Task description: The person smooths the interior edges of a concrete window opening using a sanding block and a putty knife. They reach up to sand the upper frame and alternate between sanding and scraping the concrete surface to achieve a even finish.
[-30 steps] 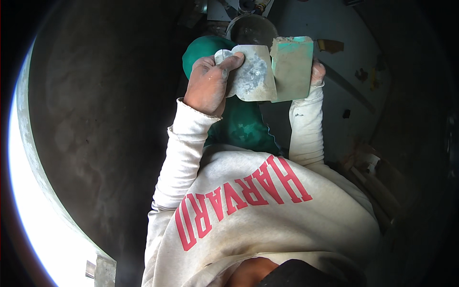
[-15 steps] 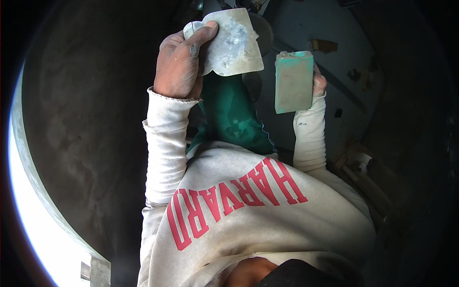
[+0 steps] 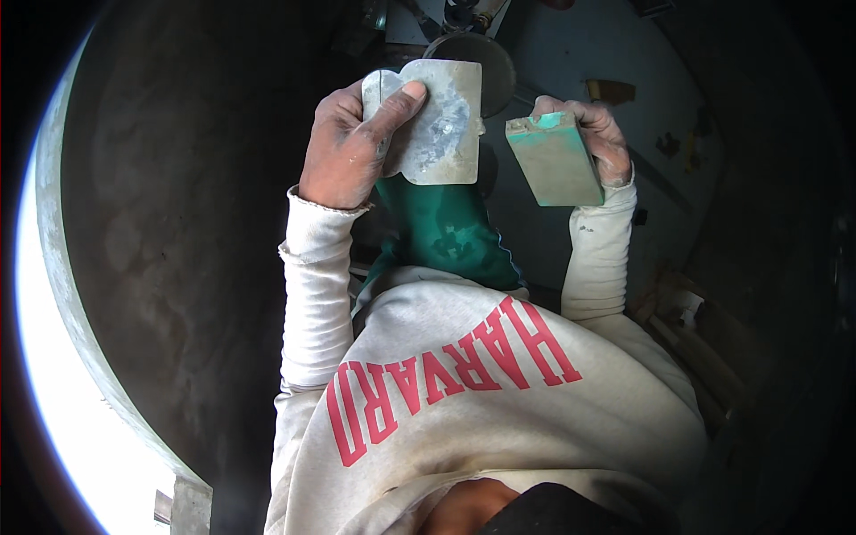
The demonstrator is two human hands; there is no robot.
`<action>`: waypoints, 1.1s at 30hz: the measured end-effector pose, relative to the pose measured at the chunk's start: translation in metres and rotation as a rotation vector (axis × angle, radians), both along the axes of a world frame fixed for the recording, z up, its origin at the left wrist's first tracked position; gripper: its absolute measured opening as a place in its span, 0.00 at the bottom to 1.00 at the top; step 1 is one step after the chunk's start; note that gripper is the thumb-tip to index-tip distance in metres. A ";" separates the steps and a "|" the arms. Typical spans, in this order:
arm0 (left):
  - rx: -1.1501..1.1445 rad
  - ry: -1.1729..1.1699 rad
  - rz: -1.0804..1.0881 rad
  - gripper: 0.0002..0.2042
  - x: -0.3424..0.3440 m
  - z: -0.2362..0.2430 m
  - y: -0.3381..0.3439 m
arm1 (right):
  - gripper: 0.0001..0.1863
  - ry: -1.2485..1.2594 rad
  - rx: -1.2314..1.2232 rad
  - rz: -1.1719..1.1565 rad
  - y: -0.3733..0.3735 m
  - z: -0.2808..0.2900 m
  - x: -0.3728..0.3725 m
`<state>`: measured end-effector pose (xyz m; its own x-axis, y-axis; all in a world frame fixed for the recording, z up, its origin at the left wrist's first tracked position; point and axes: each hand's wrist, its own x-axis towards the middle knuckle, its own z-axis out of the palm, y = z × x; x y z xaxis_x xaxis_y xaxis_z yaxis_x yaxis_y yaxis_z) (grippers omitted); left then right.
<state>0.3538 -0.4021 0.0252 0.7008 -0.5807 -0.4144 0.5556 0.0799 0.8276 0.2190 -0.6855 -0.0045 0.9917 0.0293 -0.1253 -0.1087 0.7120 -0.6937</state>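
My left hand (image 3: 346, 152) grips a thin, pale scraper plate (image 3: 455, 120) smeared with grey plaster. Its thumb lies across the near face, and the notched end of the plate sits in the palm. To the right, my right hand (image 3: 606, 138) is closed round a turquoise-green rectangular float (image 3: 557, 168), whose flat face is coated in grey-brown plaster. The float tilts so that its far edge shows, with a lump of plaster on it. A gap separates the two tools. The right fingers are partly hidden behind the float.
A dark grey wall surface (image 3: 169, 223) rises on my left, beside a bright opening (image 3: 62, 383). Beyond my hands stand a round bucket-like container (image 3: 499, 67) and several tools. A brown scrap (image 3: 611, 91) lies on the floor at right, with wooden planks (image 3: 691, 361) nearer.
My left hand and the scraper plate have come nearer and slightly right, the plate turning a little. My right hand has shifted right, tipping the float so its far edge and more fingers show.
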 end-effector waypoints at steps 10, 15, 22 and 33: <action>0.109 -0.155 -0.258 0.18 0.002 -0.007 0.005 | 0.14 -0.240 -0.829 0.451 -0.008 0.055 0.032; 0.168 -0.223 -0.307 0.19 -0.005 -0.008 0.000 | 0.13 -0.241 -1.020 0.492 -0.004 0.063 0.035; 0.079 -0.237 -0.262 0.19 -0.007 -0.012 -0.004 | 0.13 -0.202 -1.214 0.460 0.004 0.060 0.034; 0.108 -0.245 -0.320 0.18 -0.014 0.003 -0.006 | 0.13 -0.060 -1.157 0.412 -0.018 0.035 0.022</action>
<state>0.3399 -0.4085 0.0279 0.5776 -0.7476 -0.3279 0.3235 -0.1592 0.9327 0.2408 -0.7039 0.0303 0.9397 0.2435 -0.2400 -0.1259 -0.4062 -0.9051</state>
